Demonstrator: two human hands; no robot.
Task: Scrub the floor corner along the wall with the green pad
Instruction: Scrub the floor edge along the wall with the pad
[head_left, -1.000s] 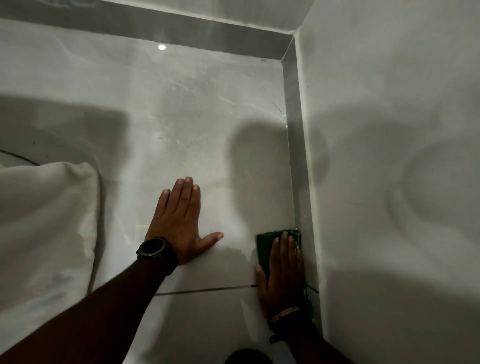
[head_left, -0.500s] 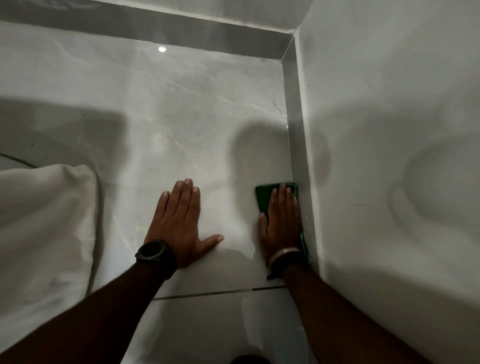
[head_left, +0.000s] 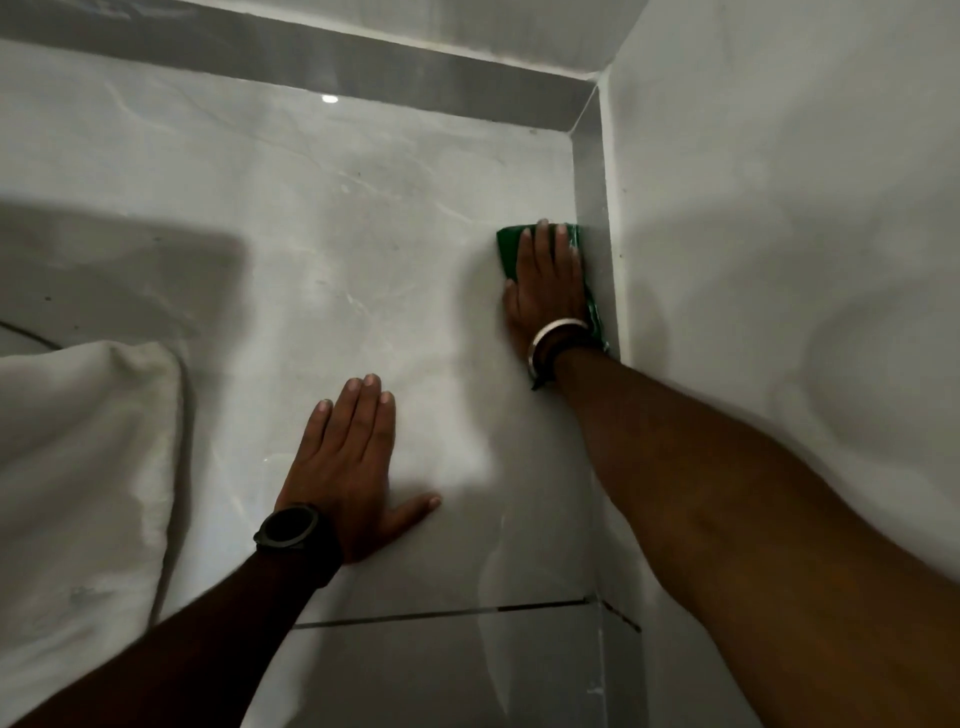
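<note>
Clearly mid-scrub: the right hand (head_left: 545, 291) presses flat on the green pad (head_left: 511, 249), which lies on the floor (head_left: 363, 234) against the skirting (head_left: 589, 182). The left hand (head_left: 348, 462) rests open, empty. Next stroke needs steady pressure toward the corner.

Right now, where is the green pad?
The green pad lies flat on the floor under the right hand, on the right of the head view, pushed up against the skirting at the foot of the right wall.

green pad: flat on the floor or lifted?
Flat on the floor. The right hand presses palm-down on the green pad, whose edge runs against the skirting. Folded or single layer: cannot tell.
</note>
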